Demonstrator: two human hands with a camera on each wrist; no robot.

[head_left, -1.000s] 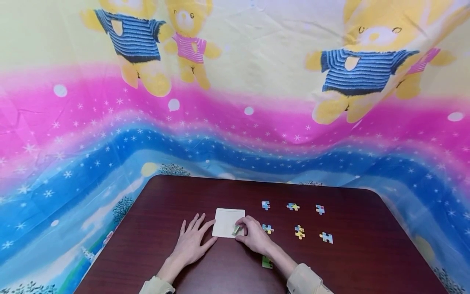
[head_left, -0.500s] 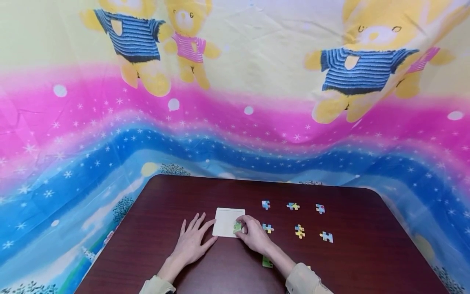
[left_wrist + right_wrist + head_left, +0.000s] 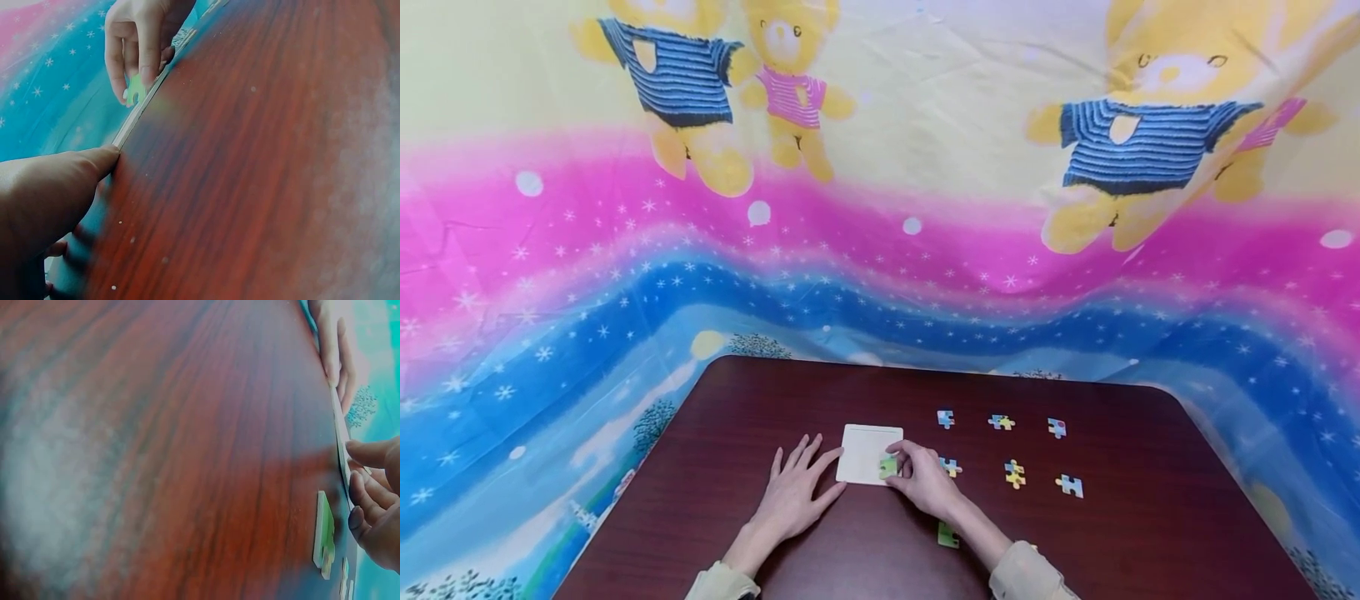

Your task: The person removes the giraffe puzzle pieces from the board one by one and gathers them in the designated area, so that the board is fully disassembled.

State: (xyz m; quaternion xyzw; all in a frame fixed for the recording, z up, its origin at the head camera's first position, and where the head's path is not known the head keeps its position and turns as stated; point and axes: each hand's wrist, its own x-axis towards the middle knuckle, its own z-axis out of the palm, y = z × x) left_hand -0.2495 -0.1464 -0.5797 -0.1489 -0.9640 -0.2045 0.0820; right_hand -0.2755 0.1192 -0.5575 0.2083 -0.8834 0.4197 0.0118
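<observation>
A white square puzzle tray (image 3: 859, 454) lies on the dark wooden table in the head view. My left hand (image 3: 793, 496) rests on the table with spread, fairly straight fingers; its index finger and thumb touch the tray's left edge. With thumb and fingertips, my right hand (image 3: 925, 483) pinches a green jigsaw piece (image 3: 887, 467) at the tray's lower right corner. The same green piece (image 3: 135, 89) shows between the right fingers in the left wrist view. Whether the piece lies fully flat in the tray, I cannot tell.
Several loose jigsaw pieces lie right of the tray, among them a blue-and-yellow piece (image 3: 1002, 422), a yellow piece (image 3: 1015, 474) and a blue piece (image 3: 1070, 486). Another green piece (image 3: 948, 534) sits beside my right forearm. A printed curtain (image 3: 880, 250) hangs behind the table.
The green piece in my right hand has turned from nearly edge-on to face up and lies closer to the tray's right edge. My left hand stays in place.
</observation>
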